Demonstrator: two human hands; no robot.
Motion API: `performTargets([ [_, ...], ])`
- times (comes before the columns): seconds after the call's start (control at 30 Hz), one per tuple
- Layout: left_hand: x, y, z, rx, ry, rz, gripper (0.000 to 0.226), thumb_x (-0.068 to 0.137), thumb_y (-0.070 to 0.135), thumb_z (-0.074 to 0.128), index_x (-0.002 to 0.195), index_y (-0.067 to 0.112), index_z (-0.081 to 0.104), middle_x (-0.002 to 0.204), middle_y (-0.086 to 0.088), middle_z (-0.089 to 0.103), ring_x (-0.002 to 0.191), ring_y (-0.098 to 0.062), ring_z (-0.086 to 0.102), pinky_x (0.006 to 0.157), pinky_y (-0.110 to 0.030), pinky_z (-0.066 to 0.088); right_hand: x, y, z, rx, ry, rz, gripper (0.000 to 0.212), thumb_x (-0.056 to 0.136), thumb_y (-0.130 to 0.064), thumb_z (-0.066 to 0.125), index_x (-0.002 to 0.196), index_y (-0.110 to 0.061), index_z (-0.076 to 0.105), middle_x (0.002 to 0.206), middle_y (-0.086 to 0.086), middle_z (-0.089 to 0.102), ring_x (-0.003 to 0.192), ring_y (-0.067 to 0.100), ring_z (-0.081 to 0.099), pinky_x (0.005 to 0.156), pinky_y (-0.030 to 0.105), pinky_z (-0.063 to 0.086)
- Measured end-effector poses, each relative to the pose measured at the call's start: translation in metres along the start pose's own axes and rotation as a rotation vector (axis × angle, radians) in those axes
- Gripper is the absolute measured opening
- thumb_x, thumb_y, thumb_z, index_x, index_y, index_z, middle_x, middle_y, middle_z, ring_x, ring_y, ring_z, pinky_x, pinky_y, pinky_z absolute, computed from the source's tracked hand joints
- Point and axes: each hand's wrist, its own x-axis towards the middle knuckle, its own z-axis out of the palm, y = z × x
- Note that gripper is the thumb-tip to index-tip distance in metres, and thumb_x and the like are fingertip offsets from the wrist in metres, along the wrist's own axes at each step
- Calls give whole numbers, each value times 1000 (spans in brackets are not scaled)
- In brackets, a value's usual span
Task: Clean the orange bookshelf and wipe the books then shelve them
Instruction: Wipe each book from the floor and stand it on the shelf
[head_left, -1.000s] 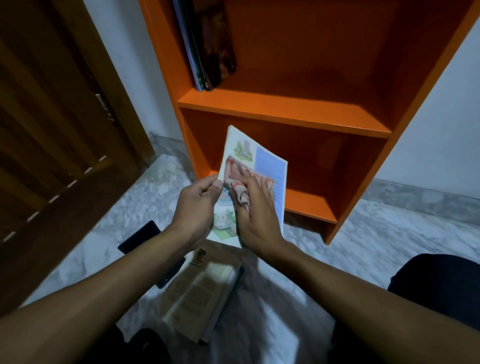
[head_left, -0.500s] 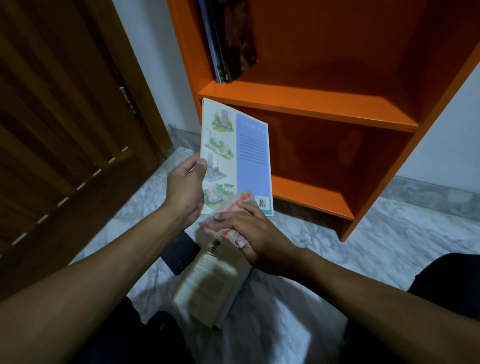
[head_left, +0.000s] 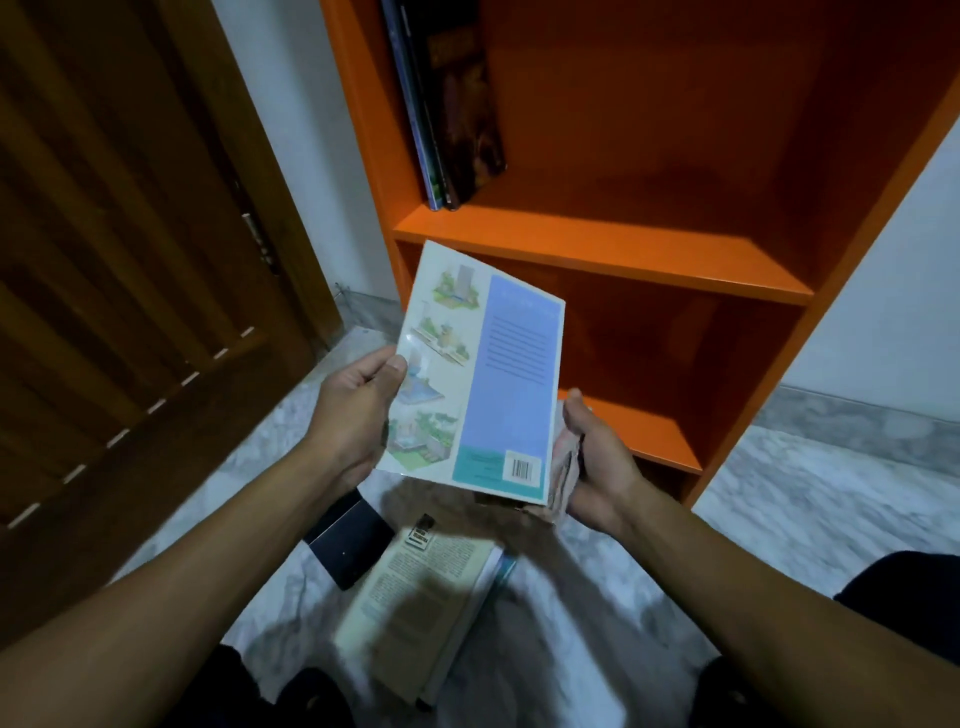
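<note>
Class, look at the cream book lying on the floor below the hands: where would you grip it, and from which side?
Grip the cream book at its long right edge, coming from the right. It lies flat on the marble floor, and that edge is free. On its left the black phone lies close by. Both hands are busy now, so probably free the right hand first.

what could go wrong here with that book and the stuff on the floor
The thin paperback is held only at its edges by the left hand and right hand, so it may bend or slip. The right hand also holds the cloth, weakening that grip. A dropped book would land on the floor book or black phone.
</note>
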Motion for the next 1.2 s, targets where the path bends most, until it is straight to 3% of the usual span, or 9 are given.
performTargets([
  [0.17, 8, -7, -4, 423, 88, 9, 22, 104, 21, 50, 122, 18, 63, 125, -13, 69, 104, -28, 70, 84, -42, 57, -3, -11, 12, -312, -27, -299, 31, 100, -14, 55, 130, -6, 57, 124, 14, 68, 109, 35, 68, 92, 56, 54],
  [0.3, 6, -14, 7, 938, 84, 432, 57, 102, 23, 54, 154, 18, 31, 159, -4, 34, 147, -20, 28, 118, -41, 26, -6, -9, 28, -664, 62, -585, 3, 99, -15, 58, 101, -16, 59, 98, 4, 73, 83, 20, 73, 67, 37, 57],
  [0.43, -1, -30, 28, 618, -148, 300, 69, 100, 39, 55, 158, 33, 18, 162, 7, 27, 141, -12, 38, 113, -42, 40, -9, 10, 33, -1034, 64, -781, 8, 99, -25, 57, 93, -21, 54, 81, 4, 64, 67, 23, 63, 57, 35, 47],
  [0.6, 0, -35, 35, 342, -85, 66, 72, 95, 39, 64, 147, 57, 18, 153, 5, 40, 122, -29, 59, 91, -57, 56, -17, 31, 33, -1366, 23, -878, 9, 98, -29, 57, 102, -32, 50, 78, -10, 62, 68, 2, 56, 55, 14, 35],
  [0.7, 4, -35, 33, 284, 17, 37, 56, 97, 14, 57, 145, 36, 35, 127, -7, 59, 93, -32, 69, 72, -47, 61, -18, 36, 32, -1449, -11, -846, 17, 97, -36, 58, 112, -30, 53, 96, -10, 67, 80, 3, 57, 62, 18, 37],
  [0.83, 5, -41, 27, 275, 131, 7, 40, 95, -3, 46, 127, 19, 52, 122, -12, 66, 96, -29, 61, 74, -44, 49, -12, 44, 27, -1492, -11, -813, 11, 96, -27, 61, 105, -29, 56, 97, -5, 68, 82, 10, 56, 65, 28, 37],
  [1.0, 8, -38, 20, 254, 73, -9, 24, 103, 3, 47, 120, 16, 58, 113, -8, 69, 85, -30, 60, 72, -40, 48, -8, 30, 28, -980, 136, -739, 12, 100, -16, 55, 89, -16, 60, 89, 6, 67, 77, 13, 61, 69, 29, 46],
  [1.1, 10, -30, 15, 242, 79, 30, 22, 104, 4, 46, 112, 18, 61, 118, -10, 68, 93, -29, 67, 86, -45, 56, 1, -1, 24, -226, 293, -365, 19, 106, -22, 42, 109, -10, 56, 108, 29, 64, 85, 28, 62, 68, 40, 49],
  [1.2, 10, -19, 13, 190, 99, 64, 23, 103, 0, 45, 107, 15, 61, 118, -15, 70, 105, -32, 67, 98, -52, 52, -1, -35, 12, 209, 112, -9, 52, 105, -44, 33, 129, -1, 49, 126, 31, 59, 108, 48, 57, 81, 65, 43],
])
